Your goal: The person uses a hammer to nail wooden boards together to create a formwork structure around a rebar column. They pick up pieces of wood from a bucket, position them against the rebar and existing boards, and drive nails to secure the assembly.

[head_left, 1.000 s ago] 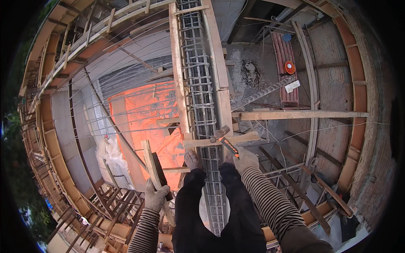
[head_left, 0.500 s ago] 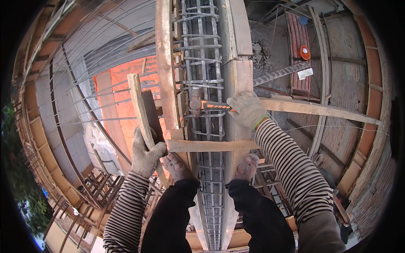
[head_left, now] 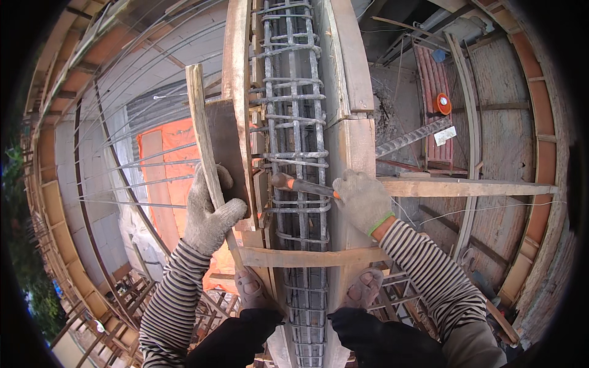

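My left hand (head_left: 211,211), in a grey knit glove, is closed on a long wooden strip (head_left: 201,116) and a dark flat board (head_left: 226,153) lying along it. The board's right edge comes up against the left formwork plank (head_left: 236,80); whether they are fastened I cannot tell. My gloved right hand (head_left: 363,201) grips a hammer (head_left: 316,187) by its handle, above the right formwork plank (head_left: 353,144). The hammer head (head_left: 280,180) points left, over the left side of the steel rebar cage (head_left: 297,116) running between the planks.
A short wooden crosspiece (head_left: 307,256) spans the planks just ahead of my feet, which stand on either side of the cage. A timber (head_left: 466,187) reaches right. Lower down lie an orange sheet (head_left: 169,153), thin rods, and a red slatted piece (head_left: 429,80) bearing an orange round object (head_left: 443,103).
My left hand has brought the strip and board forward, and the board now meets the left plank. The hammer has turned in my right hand. The whole view has shifted slightly.
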Demonstrator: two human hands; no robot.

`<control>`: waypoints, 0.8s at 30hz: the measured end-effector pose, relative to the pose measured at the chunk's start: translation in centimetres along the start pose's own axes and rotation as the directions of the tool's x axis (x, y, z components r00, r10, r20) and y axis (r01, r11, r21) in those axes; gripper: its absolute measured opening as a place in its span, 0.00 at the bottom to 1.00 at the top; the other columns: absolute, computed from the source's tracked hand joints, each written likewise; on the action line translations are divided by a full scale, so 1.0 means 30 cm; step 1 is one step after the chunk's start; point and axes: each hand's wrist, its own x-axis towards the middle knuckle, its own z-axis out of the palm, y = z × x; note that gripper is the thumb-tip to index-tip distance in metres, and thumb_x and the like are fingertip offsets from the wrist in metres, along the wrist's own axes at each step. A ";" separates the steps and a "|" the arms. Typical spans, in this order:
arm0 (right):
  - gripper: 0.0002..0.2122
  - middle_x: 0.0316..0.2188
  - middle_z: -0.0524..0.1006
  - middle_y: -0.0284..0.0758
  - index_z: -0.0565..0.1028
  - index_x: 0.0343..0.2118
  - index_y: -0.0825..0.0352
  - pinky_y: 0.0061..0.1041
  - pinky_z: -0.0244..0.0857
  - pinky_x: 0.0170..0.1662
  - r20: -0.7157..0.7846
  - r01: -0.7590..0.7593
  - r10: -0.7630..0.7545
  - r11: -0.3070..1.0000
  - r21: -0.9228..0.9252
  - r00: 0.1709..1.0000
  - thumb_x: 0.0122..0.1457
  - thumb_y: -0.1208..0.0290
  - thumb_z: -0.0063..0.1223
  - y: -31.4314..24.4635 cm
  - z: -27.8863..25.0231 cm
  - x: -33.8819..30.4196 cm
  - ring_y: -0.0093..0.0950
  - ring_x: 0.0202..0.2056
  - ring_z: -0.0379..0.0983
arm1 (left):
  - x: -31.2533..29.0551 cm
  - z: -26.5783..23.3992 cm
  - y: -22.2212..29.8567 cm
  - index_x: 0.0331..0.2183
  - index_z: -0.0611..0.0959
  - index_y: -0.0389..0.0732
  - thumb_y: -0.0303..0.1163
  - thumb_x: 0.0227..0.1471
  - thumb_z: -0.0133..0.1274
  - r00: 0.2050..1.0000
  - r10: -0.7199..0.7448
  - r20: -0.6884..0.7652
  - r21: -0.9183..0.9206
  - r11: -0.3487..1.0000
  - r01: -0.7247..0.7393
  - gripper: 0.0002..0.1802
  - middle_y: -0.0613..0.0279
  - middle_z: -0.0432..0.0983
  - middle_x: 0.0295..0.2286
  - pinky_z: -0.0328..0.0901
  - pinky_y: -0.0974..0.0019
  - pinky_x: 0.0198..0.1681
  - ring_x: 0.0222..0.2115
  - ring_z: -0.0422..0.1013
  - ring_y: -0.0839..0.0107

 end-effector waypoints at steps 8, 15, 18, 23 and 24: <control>0.11 0.31 0.76 0.40 0.77 0.35 0.63 0.40 0.73 0.44 0.002 0.144 -0.146 0.982 0.118 0.989 0.56 0.60 0.57 0.069 -0.075 -0.031 0.40 0.39 0.78 | -0.009 -0.066 -0.055 0.37 0.70 0.40 0.26 0.44 0.58 0.980 0.063 -0.190 -0.194 0.976 -0.100 0.17 0.66 0.66 0.28 0.72 0.71 0.25 0.23 0.73 0.76; 0.14 0.32 0.77 0.39 0.78 0.36 0.62 0.41 0.70 0.46 0.109 0.312 -0.305 0.949 -0.045 0.946 0.54 0.58 0.60 -0.009 -0.086 -0.035 0.38 0.41 0.77 | -0.023 -0.150 -0.096 0.38 0.72 0.41 0.31 0.49 0.60 0.954 0.112 -0.279 -0.207 0.963 -0.173 0.16 0.70 0.68 0.28 0.69 0.73 0.31 0.27 0.69 0.80; 0.18 0.35 0.77 0.39 0.79 0.38 0.62 0.41 0.69 0.46 0.013 0.313 -0.314 0.943 -0.111 0.949 0.53 0.53 0.62 0.007 -0.019 -0.067 0.38 0.43 0.76 | -0.044 -0.083 -0.055 0.38 0.73 0.41 0.33 0.49 0.62 0.977 0.079 -0.200 -0.126 0.986 -0.106 0.17 0.68 0.70 0.28 0.70 0.71 0.32 0.27 0.70 0.79; 0.27 0.41 0.77 0.42 0.76 0.51 0.62 0.40 0.69 0.51 -0.078 0.223 -0.224 0.974 -0.029 0.971 0.56 0.45 0.62 -0.011 -0.030 -0.087 0.39 0.47 0.75 | -0.069 0.069 -0.071 0.47 0.76 0.32 0.42 0.43 0.67 0.986 0.100 -0.136 0.260 0.964 -0.062 0.33 0.51 0.70 0.43 0.71 0.55 0.46 0.43 0.74 0.58; 0.28 0.43 0.77 0.43 0.75 0.53 0.63 0.39 0.68 0.52 -0.123 0.221 -0.209 0.970 0.101 0.970 0.57 0.45 0.61 -0.022 -0.061 -0.096 0.39 0.48 0.75 | -0.085 0.105 -0.033 0.45 0.76 0.32 0.45 0.41 0.67 0.989 0.090 -0.114 0.352 0.935 -0.045 0.35 0.47 0.68 0.44 0.69 0.52 0.51 0.45 0.73 0.53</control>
